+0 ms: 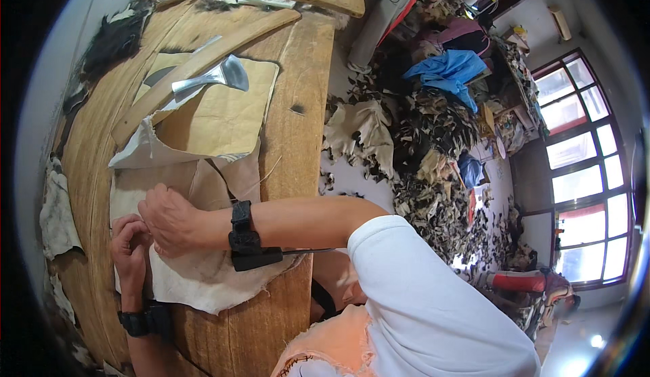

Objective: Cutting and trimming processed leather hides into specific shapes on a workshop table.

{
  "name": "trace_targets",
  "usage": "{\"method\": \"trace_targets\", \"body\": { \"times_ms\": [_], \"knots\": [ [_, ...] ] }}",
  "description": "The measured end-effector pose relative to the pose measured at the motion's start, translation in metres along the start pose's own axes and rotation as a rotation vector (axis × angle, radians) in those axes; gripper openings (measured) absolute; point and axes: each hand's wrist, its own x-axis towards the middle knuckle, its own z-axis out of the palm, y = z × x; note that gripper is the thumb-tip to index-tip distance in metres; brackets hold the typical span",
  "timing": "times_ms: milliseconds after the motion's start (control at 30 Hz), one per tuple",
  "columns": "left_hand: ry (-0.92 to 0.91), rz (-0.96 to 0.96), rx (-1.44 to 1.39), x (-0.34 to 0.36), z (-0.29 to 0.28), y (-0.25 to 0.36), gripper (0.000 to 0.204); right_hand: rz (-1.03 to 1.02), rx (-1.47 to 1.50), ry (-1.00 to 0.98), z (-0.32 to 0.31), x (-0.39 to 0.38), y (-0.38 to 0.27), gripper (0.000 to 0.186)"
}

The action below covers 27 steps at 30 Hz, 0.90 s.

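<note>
A pale hide (210,282) lies spread on the wooden table, its lower edge uneven. At its left edge, my left hand (132,241) has its fingers closed and seems to pinch the hide's margin. Just beside it, my right hand (172,221) is a closed fist with the fingertips bent down; whatever they grip is hidden. Beyond the hands, a tan paper pattern (233,116) rests over the upper part of the hide. On the pattern are a long wooden stick (196,72) and a metal blade (235,72) with a flared, rounded end.
Dark fur (115,49) and hide scraps (59,211) line the table's left side by the wall. Right of the table (298,167), a large heap of fur scraps (433,133) covers the floor, with a blue plastic sheet (450,72) on top. Another person (525,283) bends over at the far right.
</note>
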Motion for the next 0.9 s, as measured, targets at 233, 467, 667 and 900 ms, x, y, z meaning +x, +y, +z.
{"method": "trace_targets", "body": {
  "times_ms": [233,467,667,900],
  "knots": [
    [0.055,-0.054,-0.033,-0.002,-0.002,-0.005,0.02,-0.173,0.041,0.331,0.032,-0.002,-0.004,0.024],
    [-0.097,-0.09,-0.145,-0.004,-0.029,-0.036,0.005,-0.254,-0.184,0.371,0.018,-0.001,-0.012,0.019],
    [-0.067,-0.295,0.089,0.001,-0.022,0.016,0.013,-0.142,0.028,0.501,-0.094,-0.1,0.045,0.026],
    [0.336,-0.244,0.259,0.004,0.022,0.134,0.03,0.336,-0.213,0.29,-0.143,-0.299,0.209,0.037]
  ]
}}
